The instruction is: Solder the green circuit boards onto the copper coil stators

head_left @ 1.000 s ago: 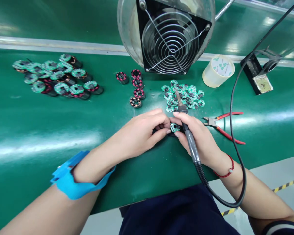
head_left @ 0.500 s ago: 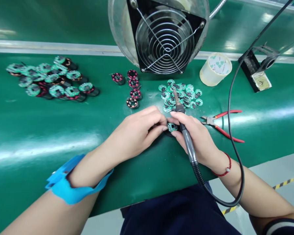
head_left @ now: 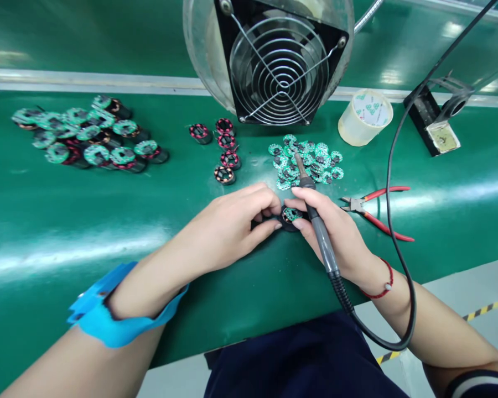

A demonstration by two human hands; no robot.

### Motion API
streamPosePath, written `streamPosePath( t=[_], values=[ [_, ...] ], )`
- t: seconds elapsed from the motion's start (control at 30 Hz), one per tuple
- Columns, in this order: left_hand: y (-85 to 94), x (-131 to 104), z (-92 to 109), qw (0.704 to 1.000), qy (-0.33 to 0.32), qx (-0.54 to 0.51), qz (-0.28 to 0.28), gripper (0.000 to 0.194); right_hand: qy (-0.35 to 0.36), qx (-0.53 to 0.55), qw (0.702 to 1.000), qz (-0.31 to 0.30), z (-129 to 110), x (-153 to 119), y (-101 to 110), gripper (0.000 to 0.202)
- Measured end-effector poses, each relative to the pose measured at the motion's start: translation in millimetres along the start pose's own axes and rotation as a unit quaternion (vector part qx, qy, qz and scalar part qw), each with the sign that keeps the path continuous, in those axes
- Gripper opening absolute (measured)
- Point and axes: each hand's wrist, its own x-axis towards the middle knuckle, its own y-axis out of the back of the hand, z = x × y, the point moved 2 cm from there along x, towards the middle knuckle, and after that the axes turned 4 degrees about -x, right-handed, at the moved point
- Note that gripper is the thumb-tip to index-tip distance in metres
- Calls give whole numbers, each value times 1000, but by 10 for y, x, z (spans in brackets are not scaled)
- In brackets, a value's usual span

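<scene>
My right hand (head_left: 336,235) grips a soldering iron (head_left: 322,243), its tip pointing up and away over the heap of small green circuit boards (head_left: 309,160). The thumb and fingers of this hand also touch a round green circuit board (head_left: 292,214), which sits tilted over a motor stator whose copper windings (head_left: 285,216) peek out at its left edge. Beneath lies a black round holder (head_left: 289,226). My left hand (head_left: 244,221) is closed, thumb and index finger pinched at the holder's left side; the inside of its grasp is mostly hidden.
Several bare stators (head_left: 224,174) stand left of the boards. Stators with boards on top (head_left: 97,155) cluster at far left. A fan (head_left: 282,72) rises at the back. Tape roll (head_left: 365,119), iron stand (head_left: 434,119) and red-handled cutters (head_left: 357,204) are on the right; the iron's cable (head_left: 392,149) loops there.
My left fingertips have drawn back slightly left from the circuit board, uncovering copper windings and the black holder. The right hand and soldering iron have shifted slightly right.
</scene>
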Motion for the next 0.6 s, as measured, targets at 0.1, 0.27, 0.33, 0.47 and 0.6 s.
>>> streamPosePath(
  t=[0.1,0.27,0.33,0.47,0.6],
  values=[
    [6,0,12,1000,-15,5,7,8,1,-1,1000,0,2,4,6,44],
    [2,2,14,999,-44,14,7,12,6,-9,1000,6,-1,3,8,44],
    [-6,4,5,998,-55,20,6,13,8,-8,1000,6,-4,3,6,44],
    [-17,15,-11,998,-62,30,12,14,13,-6,1000,7,-5,3,6,43],
    [-14,24,15,998,-59,16,16,16,12,-5,1000,6,1,2,8,44]
  ],
)
